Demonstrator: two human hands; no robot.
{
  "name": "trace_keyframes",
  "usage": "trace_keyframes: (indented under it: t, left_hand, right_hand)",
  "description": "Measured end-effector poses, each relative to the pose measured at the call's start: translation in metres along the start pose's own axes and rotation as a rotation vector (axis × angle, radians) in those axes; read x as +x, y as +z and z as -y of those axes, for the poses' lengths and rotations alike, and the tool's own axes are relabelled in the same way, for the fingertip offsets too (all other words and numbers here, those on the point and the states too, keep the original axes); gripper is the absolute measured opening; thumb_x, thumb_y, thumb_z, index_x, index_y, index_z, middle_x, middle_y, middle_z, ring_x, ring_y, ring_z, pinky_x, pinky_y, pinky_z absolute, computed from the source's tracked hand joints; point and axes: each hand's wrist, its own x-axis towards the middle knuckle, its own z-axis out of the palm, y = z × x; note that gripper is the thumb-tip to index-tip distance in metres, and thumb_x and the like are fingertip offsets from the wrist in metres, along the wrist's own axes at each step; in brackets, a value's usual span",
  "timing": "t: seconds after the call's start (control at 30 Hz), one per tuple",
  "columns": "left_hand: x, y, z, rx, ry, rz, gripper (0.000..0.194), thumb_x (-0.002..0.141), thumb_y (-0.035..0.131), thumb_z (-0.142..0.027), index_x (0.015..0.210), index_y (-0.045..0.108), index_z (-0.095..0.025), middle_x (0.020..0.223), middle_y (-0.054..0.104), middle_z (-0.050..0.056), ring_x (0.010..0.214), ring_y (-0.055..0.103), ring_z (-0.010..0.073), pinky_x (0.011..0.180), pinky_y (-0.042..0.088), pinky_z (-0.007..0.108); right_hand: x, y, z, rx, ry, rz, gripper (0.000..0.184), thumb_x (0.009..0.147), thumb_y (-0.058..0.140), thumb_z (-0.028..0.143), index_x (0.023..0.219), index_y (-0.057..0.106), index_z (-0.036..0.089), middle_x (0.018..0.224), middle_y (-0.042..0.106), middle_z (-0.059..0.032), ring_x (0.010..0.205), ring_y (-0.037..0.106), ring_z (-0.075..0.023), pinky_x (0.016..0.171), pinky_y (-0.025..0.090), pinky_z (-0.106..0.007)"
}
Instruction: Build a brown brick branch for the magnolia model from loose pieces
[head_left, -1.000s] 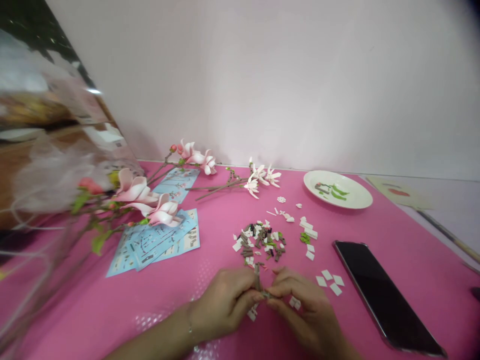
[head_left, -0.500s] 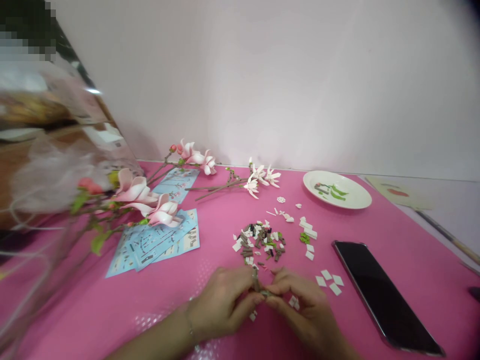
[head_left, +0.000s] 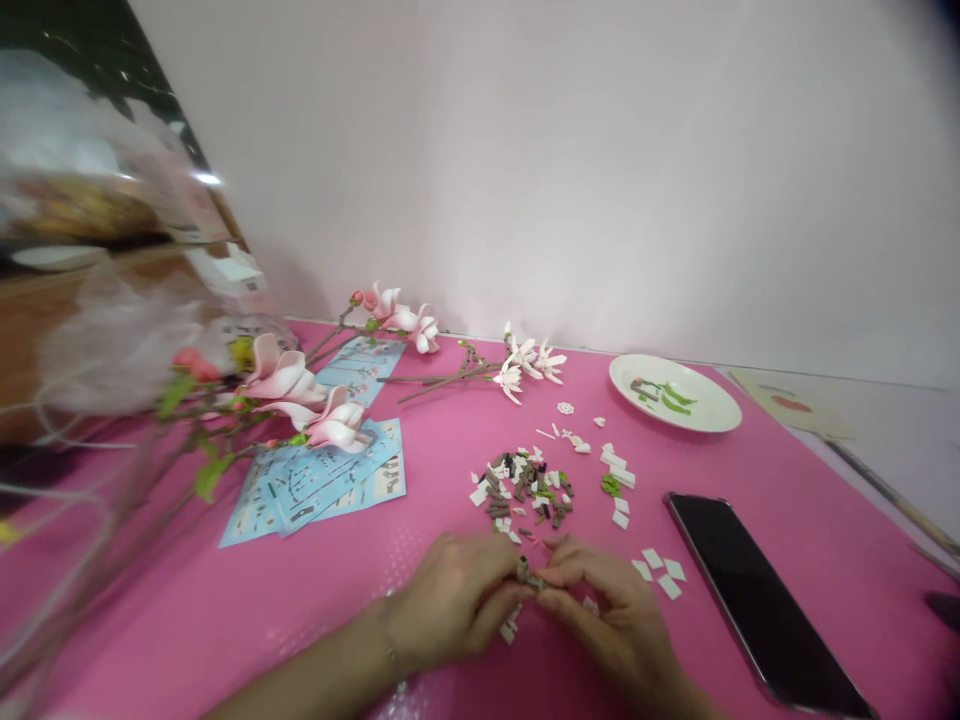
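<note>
Pale wall [head_left: 525, 170] rises behind a glossy pink worktop [head_left: 825, 530], and both hands work low near its front edge, close together. Left hand [head_left: 450, 605] and right hand [head_left: 604, 615] meet around a small brown plastic brick [head_left: 522, 570], their fingers [head_left: 499, 590] pinched narrow on it and on a tiny piece at its side, too small to name. Just above the hands lies a loose heap of brown, white and green brick parts [head_left: 521, 492], with a few white pieces [head_left: 510, 630] just below the fingertips. Right of the hands sit white tiles [head_left: 660, 570] and a black smartphone [head_left: 757, 600] lying flat. Farther back, a white plate [head_left: 675, 393] holds green leaf pieces [head_left: 664, 398]. To the left, blue instruction sheets [head_left: 315, 480] lie partly under a brick-built magnolia stem [head_left: 337, 425], with further flower stems [head_left: 510, 370] near the wall and a clear plastic bag [head_left: 112, 340] at the far left edge
</note>
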Motion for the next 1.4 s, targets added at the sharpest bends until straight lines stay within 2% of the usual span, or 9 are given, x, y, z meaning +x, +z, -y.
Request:
trace_keyframes:
  t: [0.13, 0.3, 0.4, 0.53, 0.6, 0.73, 0.9, 1.1, 1.4]
  left_hand:
    - [0.000, 0.001, 0.004, -0.066, -0.046, -0.048, 0.011, 0.088, 0.048, -0.019, 0.084, 0.058, -0.017, 0.075, 0.063, 0.004, 0.063, 0.054, 0.0149, 0.061, 0.039, 0.024]
    - [0.003, 0.002, 0.013, -0.163, -0.150, -0.208, 0.017, 0.090, 0.047, -0.025, 0.077, 0.053, -0.017, 0.063, 0.050, -0.002, 0.056, 0.043, 0.0125, 0.054, 0.032, 0.024]
    - [0.005, 0.001, 0.013, -0.226, -0.206, -0.281, 0.022, 0.091, 0.046, -0.028, 0.071, 0.048, -0.017, 0.061, 0.044, -0.003, 0.056, 0.039, 0.0120, 0.053, 0.030, 0.024]
    - [0.007, -0.001, 0.011, -0.312, -0.235, -0.319, 0.023, 0.092, 0.044, -0.029, 0.071, 0.045, -0.018, 0.062, 0.042, -0.004, 0.057, 0.037, 0.0118, 0.053, 0.029, 0.023]
    - [0.007, -0.001, 0.011, -0.318, -0.244, -0.331, 0.024, 0.092, 0.044, -0.030, 0.072, 0.046, -0.018, 0.062, 0.041, -0.004, 0.057, 0.037, 0.0117, 0.053, 0.028, 0.023]
    - [0.008, -0.001, 0.013, -0.306, -0.259, -0.341, 0.025, 0.092, 0.044, -0.031, 0.071, 0.046, -0.018, 0.062, 0.041, -0.004, 0.057, 0.037, 0.0119, 0.053, 0.028, 0.024]
    - [0.009, -0.002, 0.012, -0.307, -0.252, -0.342, 0.023, 0.091, 0.043, -0.031, 0.073, 0.048, -0.018, 0.064, 0.045, -0.003, 0.058, 0.041, 0.0126, 0.055, 0.031, 0.024]
    - [0.009, -0.003, 0.011, -0.303, -0.265, -0.336, 0.024, 0.091, 0.044, -0.031, 0.074, 0.051, -0.016, 0.063, 0.044, -0.003, 0.058, 0.040, 0.0128, 0.054, 0.030, 0.024]
    - [0.008, -0.003, 0.010, -0.336, -0.239, -0.334, 0.025, 0.091, 0.044, -0.033, 0.071, 0.046, -0.018, 0.062, 0.040, -0.005, 0.056, 0.036, 0.0116, 0.053, 0.029, 0.023]
  right_hand:
    - [0.002, -0.002, -0.002, -0.058, 0.008, 0.026, 0.006, 0.083, 0.063, 0.025, 0.083, 0.067, 0.021, 0.069, 0.067, -0.0005, 0.064, 0.063, -0.0148, 0.062, 0.051, -0.024]
    - [0.001, -0.003, 0.001, -0.256, 0.083, 0.003, 0.024, 0.090, 0.052, 0.025, 0.112, 0.060, 0.022, 0.087, 0.069, -0.0040, 0.079, 0.066, -0.0170, 0.070, 0.054, -0.027]
    - [-0.007, 0.000, 0.008, -0.461, 0.007, 0.049, 0.028, 0.088, 0.052, 0.024, 0.115, 0.059, 0.023, 0.103, 0.068, -0.0080, 0.093, 0.065, -0.0216, 0.077, 0.054, -0.032]
    - [-0.005, -0.003, 0.016, -0.589, -0.044, 0.149, 0.026, 0.085, 0.052, 0.020, 0.108, 0.063, 0.024, 0.108, 0.067, -0.0083, 0.099, 0.063, -0.0229, 0.083, 0.051, -0.035]
    - [0.009, -0.011, 0.014, -0.640, 0.061, 0.209, 0.020, 0.086, 0.052, 0.022, 0.101, 0.065, 0.024, 0.105, 0.068, -0.0075, 0.096, 0.063, -0.0221, 0.082, 0.050, -0.033]
    - [0.057, -0.030, -0.005, -0.816, 0.258, 0.186, 0.019, 0.085, 0.050, 0.021, 0.076, 0.067, 0.020, 0.085, 0.069, -0.0073, 0.082, 0.064, -0.0217, 0.069, 0.048, -0.031]
    - [0.094, -0.036, -0.035, -0.897, 0.359, 0.208, 0.014, 0.085, 0.056, 0.023, 0.080, 0.068, 0.017, 0.083, 0.070, -0.0051, 0.075, 0.064, -0.0188, 0.065, 0.047, -0.031]
    - [0.098, -0.028, -0.048, -0.930, 0.385, 0.259, 0.023, 0.090, 0.056, 0.036, 0.083, 0.064, 0.015, 0.086, 0.067, -0.0024, 0.076, 0.062, -0.0140, 0.073, 0.051, -0.033]
    - [0.083, -0.027, -0.029, -0.764, 0.191, 0.136, 0.014, 0.083, 0.058, 0.023, 0.071, 0.062, 0.017, 0.076, 0.064, -0.0043, 0.075, 0.058, -0.0191, 0.068, 0.042, -0.031]
